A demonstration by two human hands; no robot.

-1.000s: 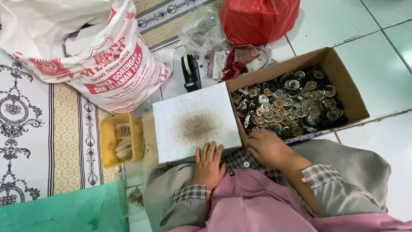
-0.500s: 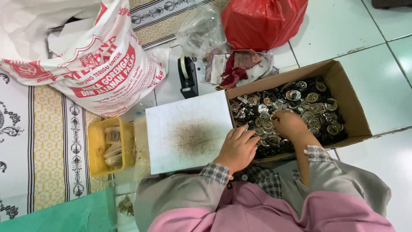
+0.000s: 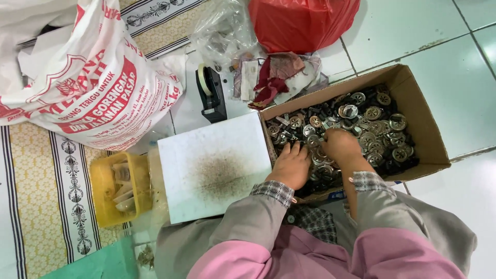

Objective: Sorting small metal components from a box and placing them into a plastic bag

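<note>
"What are the hands doing?"

"Both are inside the brown cardboard box [image 3: 413,103] on the right. It is full of small round silver and black metal parts [image 3: 372,124]. The left hand [image 3: 290,166] lies flat on the pile at the box's left end, fingers spread out, holding nothing that I can see. The right hand [image 3: 338,144] is just beside it, curled down into the parts."

"Is the right hand holding one?"

"I cannot tell. Its fingertips are hidden in the pile."

"What is next to the box?"

"A white square board with a brown dusty patch [image 3: 214,168] touches the box's left side. Left of that sits a yellow plastic tub [image 3: 103,191]. Far from the person, a black tape holder [image 3: 211,93] stands on the white tiled floor [image 3: 454,62]. A big white sack with red print [image 3: 88,77] lies far left, and a red plastic bag [image 3: 299,23] is at the far edge, with a crumpled clear bag [image 3: 222,36] beside it."
</note>
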